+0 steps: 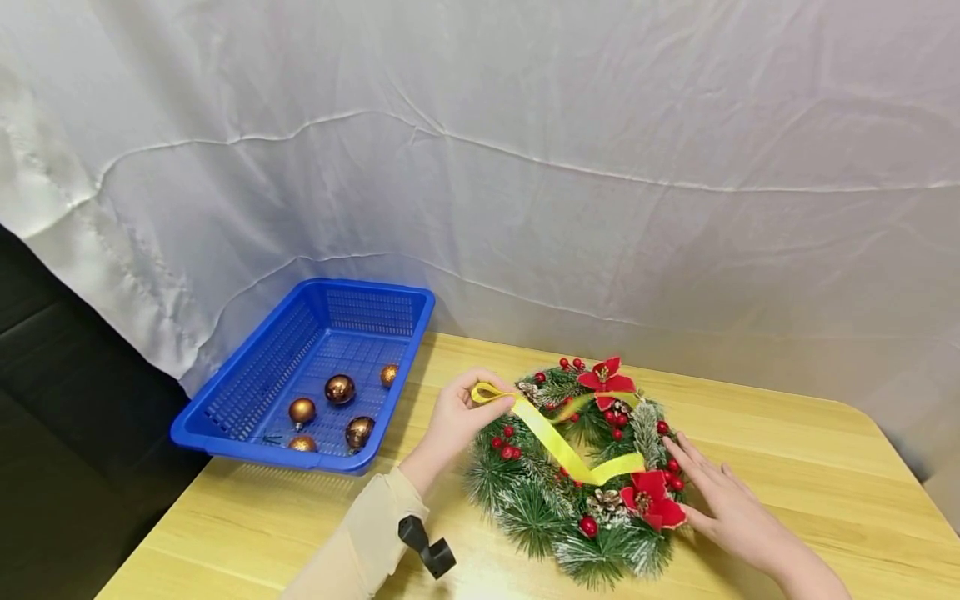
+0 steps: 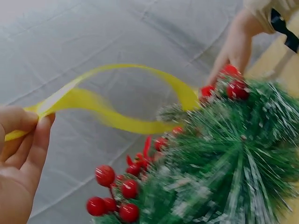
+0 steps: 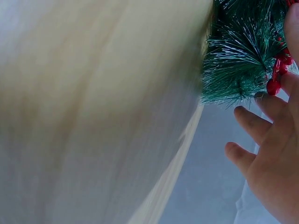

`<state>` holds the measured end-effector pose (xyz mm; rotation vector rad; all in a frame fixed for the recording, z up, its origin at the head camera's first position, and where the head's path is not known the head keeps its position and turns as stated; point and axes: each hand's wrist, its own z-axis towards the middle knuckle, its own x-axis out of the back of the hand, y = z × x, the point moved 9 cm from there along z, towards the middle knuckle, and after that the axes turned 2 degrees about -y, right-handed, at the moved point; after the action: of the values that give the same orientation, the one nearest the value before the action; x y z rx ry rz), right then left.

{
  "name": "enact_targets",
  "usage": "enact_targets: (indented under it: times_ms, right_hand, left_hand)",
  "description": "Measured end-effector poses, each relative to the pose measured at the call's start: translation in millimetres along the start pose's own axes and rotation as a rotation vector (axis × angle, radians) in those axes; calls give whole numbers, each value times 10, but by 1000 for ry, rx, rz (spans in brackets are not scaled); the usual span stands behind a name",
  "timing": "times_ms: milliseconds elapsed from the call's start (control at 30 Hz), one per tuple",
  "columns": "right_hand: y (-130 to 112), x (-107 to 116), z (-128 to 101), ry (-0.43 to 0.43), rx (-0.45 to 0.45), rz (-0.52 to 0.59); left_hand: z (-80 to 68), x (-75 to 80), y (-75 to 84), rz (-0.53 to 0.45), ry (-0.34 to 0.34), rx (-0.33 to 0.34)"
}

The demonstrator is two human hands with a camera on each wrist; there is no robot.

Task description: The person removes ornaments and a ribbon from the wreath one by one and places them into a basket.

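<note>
A left hand [image 1: 459, 414] pinches a yellow ribbon [image 1: 558, 446] draped across a Christmas wreath [image 1: 577, 467], while the right hand [image 1: 723, 504], fingers spread, steadies the wreath's edge on a wooden table [image 1: 810, 467].

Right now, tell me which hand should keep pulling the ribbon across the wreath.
Left. The left hand already pinches the ribbon end, while the right hand lies flat against the wreath, steadying it.
</note>
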<state>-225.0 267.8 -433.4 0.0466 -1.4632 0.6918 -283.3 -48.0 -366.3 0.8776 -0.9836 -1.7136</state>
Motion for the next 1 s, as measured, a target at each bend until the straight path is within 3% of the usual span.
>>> enact_targets:
  times_ms: [233, 567, 1000]
  right_hand:
    - [9, -12, 7, -8, -11, 7]
    - [10, -9, 3, -8, -7, 18]
    - [8, -4, 14, -9, -10, 11]
  left_hand:
    - [40, 200, 225, 68, 81, -17]
    - [40, 638, 771, 45, 253, -111]
    - [-157, 1484, 1334, 128, 481, -238]
